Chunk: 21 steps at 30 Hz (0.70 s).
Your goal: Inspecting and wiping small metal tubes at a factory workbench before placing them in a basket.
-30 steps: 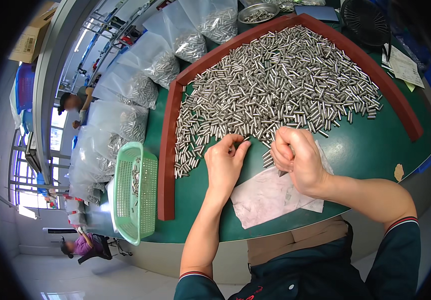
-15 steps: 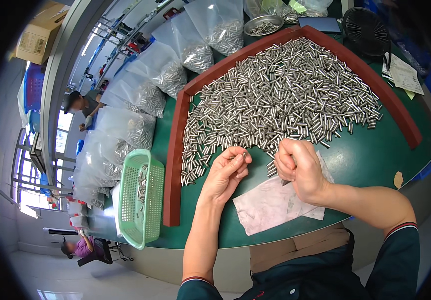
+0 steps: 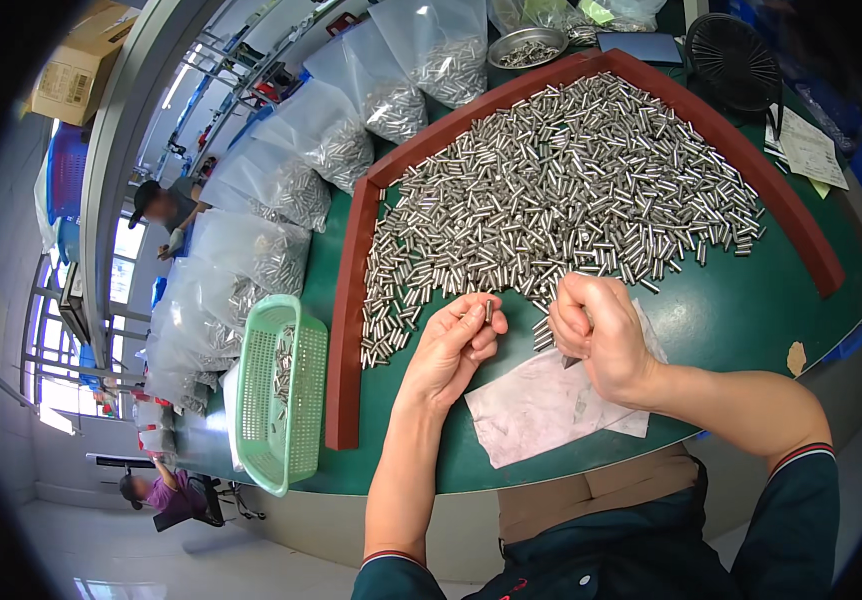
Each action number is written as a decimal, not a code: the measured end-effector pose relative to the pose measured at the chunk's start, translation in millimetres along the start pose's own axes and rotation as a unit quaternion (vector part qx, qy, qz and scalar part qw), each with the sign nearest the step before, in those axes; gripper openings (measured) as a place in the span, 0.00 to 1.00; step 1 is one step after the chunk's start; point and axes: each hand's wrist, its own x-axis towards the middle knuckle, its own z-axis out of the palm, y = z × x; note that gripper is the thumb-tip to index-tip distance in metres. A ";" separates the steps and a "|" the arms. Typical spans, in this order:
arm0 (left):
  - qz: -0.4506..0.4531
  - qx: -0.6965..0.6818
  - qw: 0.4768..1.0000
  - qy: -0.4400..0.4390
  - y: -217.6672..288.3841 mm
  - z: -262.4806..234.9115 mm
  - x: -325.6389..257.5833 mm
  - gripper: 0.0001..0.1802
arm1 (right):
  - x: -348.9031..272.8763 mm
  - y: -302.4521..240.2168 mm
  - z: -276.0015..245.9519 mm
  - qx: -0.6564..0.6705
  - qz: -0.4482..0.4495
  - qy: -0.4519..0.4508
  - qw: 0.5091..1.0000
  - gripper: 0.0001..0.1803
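My left hand (image 3: pixel 449 352) pinches a short metal pin (image 3: pixel 489 311) between thumb and fingers, just in front of the pile. Opposite it, my right hand (image 3: pixel 601 335) is curled into a fist. A small dark tip (image 3: pixel 570 362) pokes out beneath that fist; the rest of what it holds is hidden. A broad heap of loose metal pins (image 3: pixel 561 180) spreads over the green table beyond both hands. Under the right hand lies a stained pinkish-white cloth (image 3: pixel 521 415), flat and creased.
A dark red frame (image 3: pixel 344 330) borders the pins. At its left stands a green basket (image 3: pixel 303 400) with some pins inside. Clear bags of pins (image 3: pixel 391 110) line the back left, near a metal bowl (image 3: pixel 526 50). A black fan (image 3: pixel 733 62) is at far right. Two people work beyond.
The pin in my left hand has turned so that more of its length shows. My right fist has barely shifted. The people in the background have moved slightly.
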 end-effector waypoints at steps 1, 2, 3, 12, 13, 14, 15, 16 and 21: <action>-0.002 0.011 1.000 0.004 0.3 3.0 -2.1 0.08 | 0.7 0.2 0.5 0.003 0.000 -0.001 1.000 0.17; -0.008 0.029 1.000 -0.009 -0.9 4.8 -3.2 0.09 | 1.7 0.5 0.2 0.005 0.000 0.000 1.000 0.17; -0.013 0.046 0.999 -0.021 -2.2 6.1 -4.7 0.09 | 3.0 1.9 -0.8 0.004 -0.004 0.000 1.000 0.18; 0.057 0.547 0.835 0.005 -9.5 42.9 -25.7 0.08 | 2.0 1.1 0.6 0.001 -0.009 0.016 1.000 0.21; 0.068 0.586 0.807 0.014 -10.9 45.5 -25.9 0.09 | 1.7 2.1 -0.9 0.012 -0.007 0.003 1.000 0.21; 0.066 0.584 0.809 0.012 -12.6 46.0 -25.7 0.09 | 1.3 2.1 -1.2 0.020 -0.006 -0.008 1.000 0.21; 0.077 0.608 0.790 0.014 -14.5 46.1 -25.4 0.09 | 0.2 1.2 -0.4 0.029 -0.009 -0.010 0.999 0.21; 0.088 0.631 0.771 0.016 -16.0 46.4 -25.3 0.09 | 0.1 1.6 -0.8 0.028 -0.007 -0.006 1.000 0.21; 0.093 0.648 0.756 0.019 -16.3 48.0 -25.6 0.07 | 1.7 4.6 -2.8 0.039 -0.015 -0.004 0.999 0.20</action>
